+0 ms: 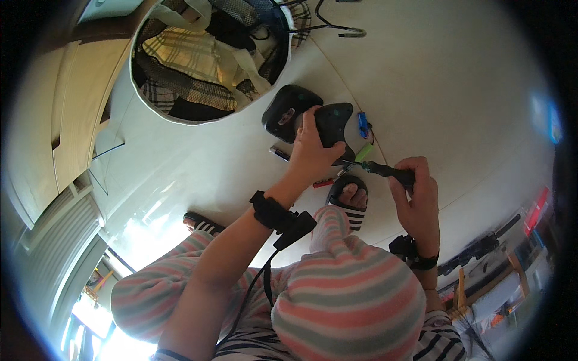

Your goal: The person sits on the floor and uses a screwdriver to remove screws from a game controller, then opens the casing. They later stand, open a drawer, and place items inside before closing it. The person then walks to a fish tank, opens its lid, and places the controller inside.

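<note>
- Currently, the left hand (316,147) grips a black casing (335,123), its fingers spread over the top and the thumb at the lower edge.
- The casing is below the basket and above the right foot, in the middle of the view; its two broad lobes sit side by side, though the hand hides how they join.
- The right hand (419,195) has its fingers curled around the dark handle of a screwdriver (378,169), whose shaft points left at the casing's lower end; I cannot tell whether the tip touches.
- Just right of the casing lies a blue cylinder (362,123) with wires, near a green piece (363,152).
- A red piece (323,183) lies beside the sandal (356,213) on the right foot (352,194).
- Beyond stands a round, white-rimmed basket (191,123) holding checked cloth (186,54).
</note>
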A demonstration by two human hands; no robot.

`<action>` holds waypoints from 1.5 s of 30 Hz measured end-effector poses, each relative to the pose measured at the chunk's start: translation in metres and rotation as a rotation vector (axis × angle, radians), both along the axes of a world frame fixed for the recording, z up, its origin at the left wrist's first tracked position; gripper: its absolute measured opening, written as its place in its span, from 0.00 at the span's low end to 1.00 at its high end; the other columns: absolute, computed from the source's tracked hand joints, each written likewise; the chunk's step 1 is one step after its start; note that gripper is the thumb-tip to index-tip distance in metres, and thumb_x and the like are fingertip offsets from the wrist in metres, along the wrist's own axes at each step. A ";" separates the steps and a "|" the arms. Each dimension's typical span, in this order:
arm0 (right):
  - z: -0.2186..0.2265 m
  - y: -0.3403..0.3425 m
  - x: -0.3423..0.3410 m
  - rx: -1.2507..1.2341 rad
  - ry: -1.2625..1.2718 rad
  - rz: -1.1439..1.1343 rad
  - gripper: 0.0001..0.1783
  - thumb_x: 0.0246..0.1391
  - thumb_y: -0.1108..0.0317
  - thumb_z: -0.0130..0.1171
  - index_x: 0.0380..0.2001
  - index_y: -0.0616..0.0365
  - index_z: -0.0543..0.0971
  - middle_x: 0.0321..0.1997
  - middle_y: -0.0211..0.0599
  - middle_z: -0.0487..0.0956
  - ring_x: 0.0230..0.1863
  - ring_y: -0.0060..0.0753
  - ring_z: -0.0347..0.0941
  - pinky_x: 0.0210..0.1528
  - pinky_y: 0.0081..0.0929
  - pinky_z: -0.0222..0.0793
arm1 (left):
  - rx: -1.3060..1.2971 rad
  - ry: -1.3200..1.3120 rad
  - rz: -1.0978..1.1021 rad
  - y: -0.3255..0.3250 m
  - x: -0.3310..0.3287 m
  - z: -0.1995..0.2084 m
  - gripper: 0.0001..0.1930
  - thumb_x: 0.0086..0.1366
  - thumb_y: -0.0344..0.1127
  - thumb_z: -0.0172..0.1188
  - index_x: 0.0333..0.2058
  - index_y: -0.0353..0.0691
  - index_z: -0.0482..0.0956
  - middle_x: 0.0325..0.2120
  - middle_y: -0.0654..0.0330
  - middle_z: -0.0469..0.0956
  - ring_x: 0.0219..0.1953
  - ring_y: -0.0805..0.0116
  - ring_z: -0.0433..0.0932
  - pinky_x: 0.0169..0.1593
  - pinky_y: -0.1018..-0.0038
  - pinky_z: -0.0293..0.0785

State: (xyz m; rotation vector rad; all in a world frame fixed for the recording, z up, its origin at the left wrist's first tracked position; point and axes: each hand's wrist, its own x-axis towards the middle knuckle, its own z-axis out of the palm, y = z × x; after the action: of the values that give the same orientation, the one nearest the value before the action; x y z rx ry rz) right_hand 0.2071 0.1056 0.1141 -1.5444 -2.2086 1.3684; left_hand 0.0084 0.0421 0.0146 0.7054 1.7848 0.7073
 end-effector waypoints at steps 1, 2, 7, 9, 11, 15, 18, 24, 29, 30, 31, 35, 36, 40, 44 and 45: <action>0.001 0.001 0.001 -0.040 -0.073 0.011 0.14 0.55 0.62 0.62 0.38 0.57 0.71 0.25 0.41 0.75 0.22 0.34 0.73 0.26 0.28 0.68 | 0.047 0.050 -0.031 0.000 0.000 0.000 0.40 0.52 0.36 0.67 0.61 0.41 0.54 0.48 0.37 0.69 0.49 0.47 0.74 0.53 0.61 0.70; 0.001 0.003 0.002 -0.080 -0.144 0.022 0.14 0.55 0.63 0.62 0.38 0.57 0.71 0.25 0.41 0.75 0.22 0.34 0.73 0.26 0.28 0.68 | 0.038 0.036 -0.029 0.000 0.000 0.000 0.40 0.52 0.36 0.67 0.61 0.41 0.53 0.49 0.37 0.69 0.49 0.47 0.74 0.53 0.61 0.70; -0.004 0.007 0.000 0.110 -0.207 0.172 0.11 0.57 0.64 0.60 0.37 0.58 0.72 0.21 0.39 0.74 0.19 0.34 0.72 0.24 0.29 0.68 | 0.014 -0.008 -0.026 0.000 0.000 -0.001 0.41 0.52 0.37 0.67 0.61 0.41 0.53 0.49 0.38 0.69 0.49 0.48 0.74 0.54 0.61 0.69; -0.006 0.002 -0.004 0.211 -0.021 0.107 0.11 0.58 0.63 0.59 0.37 0.57 0.72 0.18 0.36 0.73 0.17 0.34 0.70 0.23 0.29 0.67 | 0.017 0.031 -0.048 0.000 0.000 -0.003 0.41 0.53 0.37 0.67 0.61 0.41 0.53 0.49 0.38 0.69 0.49 0.49 0.74 0.54 0.62 0.70; -0.006 -0.002 -0.005 0.133 0.078 0.036 0.12 0.57 0.62 0.60 0.37 0.57 0.72 0.18 0.36 0.73 0.17 0.34 0.71 0.23 0.29 0.67 | 0.023 0.040 -0.055 0.000 0.000 -0.005 0.40 0.53 0.37 0.67 0.61 0.41 0.53 0.49 0.38 0.69 0.49 0.50 0.74 0.54 0.63 0.71; -0.002 0.002 0.003 -0.152 -0.112 -0.032 0.16 0.52 0.62 0.64 0.37 0.58 0.72 0.21 0.37 0.75 0.21 0.36 0.73 0.25 0.29 0.68 | 0.018 0.023 -0.053 -0.001 0.000 -0.008 0.40 0.53 0.36 0.67 0.61 0.41 0.53 0.50 0.39 0.68 0.49 0.51 0.74 0.53 0.64 0.72; -0.006 0.008 0.006 -0.089 -0.423 0.164 0.17 0.50 0.63 0.65 0.38 0.59 0.71 0.23 0.39 0.75 0.22 0.36 0.74 0.25 0.29 0.68 | 0.019 0.026 -0.059 -0.002 0.000 -0.009 0.40 0.53 0.37 0.67 0.61 0.42 0.53 0.50 0.39 0.68 0.48 0.52 0.75 0.53 0.64 0.72; -0.011 -0.002 -0.001 0.124 0.108 -0.009 0.13 0.54 0.63 0.63 0.34 0.59 0.73 0.23 0.39 0.75 0.18 0.31 0.71 0.21 0.24 0.65 | 0.010 0.003 -0.039 0.000 -0.001 -0.010 0.40 0.53 0.36 0.67 0.61 0.42 0.53 0.49 0.41 0.69 0.47 0.54 0.75 0.52 0.64 0.73; -0.007 0.004 0.006 -0.107 -0.122 -0.003 0.13 0.54 0.62 0.64 0.34 0.59 0.74 0.24 0.40 0.76 0.19 0.32 0.71 0.22 0.26 0.65 | 0.018 0.003 -0.030 0.000 -0.002 -0.010 0.40 0.52 0.36 0.67 0.60 0.41 0.54 0.48 0.43 0.69 0.47 0.56 0.74 0.52 0.66 0.72; -0.007 0.006 0.007 -0.104 -0.183 0.021 0.14 0.54 0.62 0.64 0.34 0.59 0.74 0.25 0.40 0.77 0.19 0.32 0.72 0.22 0.26 0.65 | 0.032 0.006 -0.029 0.000 -0.002 -0.010 0.40 0.52 0.36 0.67 0.60 0.41 0.54 0.48 0.43 0.70 0.47 0.56 0.74 0.52 0.66 0.72; -0.008 0.007 0.008 -0.075 -0.197 0.048 0.14 0.54 0.61 0.63 0.34 0.59 0.74 0.25 0.40 0.77 0.19 0.32 0.72 0.22 0.26 0.65 | 0.039 0.005 -0.025 -0.001 -0.002 -0.010 0.40 0.52 0.35 0.67 0.60 0.41 0.54 0.48 0.43 0.70 0.47 0.56 0.74 0.52 0.66 0.72; -0.012 0.003 0.004 0.085 -0.106 0.097 0.13 0.55 0.63 0.63 0.35 0.59 0.73 0.24 0.40 0.78 0.20 0.33 0.75 0.23 0.27 0.68 | 0.027 0.021 -0.031 -0.001 -0.002 -0.009 0.40 0.52 0.35 0.67 0.60 0.40 0.54 0.48 0.43 0.70 0.47 0.56 0.74 0.52 0.66 0.72; -0.013 0.001 0.003 0.134 -0.046 0.094 0.12 0.55 0.63 0.62 0.36 0.59 0.73 0.24 0.40 0.78 0.21 0.34 0.76 0.23 0.27 0.69 | 0.037 0.023 -0.029 -0.001 -0.003 -0.009 0.40 0.52 0.35 0.67 0.60 0.40 0.54 0.48 0.43 0.69 0.47 0.55 0.74 0.52 0.66 0.72; -0.009 -0.003 0.000 0.024 0.009 0.110 0.12 0.55 0.66 0.63 0.37 0.60 0.73 0.24 0.41 0.79 0.21 0.36 0.77 0.24 0.27 0.70 | 0.063 0.044 -0.016 0.000 -0.002 -0.005 0.39 0.51 0.35 0.66 0.60 0.40 0.55 0.49 0.43 0.69 0.48 0.53 0.73 0.53 0.64 0.70; -0.006 -0.003 0.001 -0.089 -0.034 0.055 0.12 0.55 0.66 0.63 0.37 0.61 0.73 0.22 0.39 0.78 0.19 0.31 0.75 0.22 0.25 0.68 | 0.115 0.091 -0.002 0.000 0.001 -0.001 0.39 0.51 0.34 0.66 0.59 0.40 0.56 0.49 0.43 0.69 0.50 0.51 0.71 0.56 0.63 0.68; -0.007 -0.003 0.002 -0.131 -0.043 0.021 0.12 0.55 0.66 0.62 0.36 0.61 0.73 0.22 0.39 0.78 0.19 0.30 0.74 0.21 0.25 0.67 | 0.130 0.105 0.002 0.000 0.002 0.000 0.38 0.51 0.34 0.66 0.59 0.40 0.56 0.49 0.42 0.69 0.51 0.50 0.71 0.56 0.62 0.67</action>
State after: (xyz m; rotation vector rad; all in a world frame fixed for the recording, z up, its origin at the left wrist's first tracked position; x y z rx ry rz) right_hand 0.2091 0.1023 0.1074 -1.6117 -2.2062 1.5289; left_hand 0.0101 0.0420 0.0141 0.8411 1.8477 0.8062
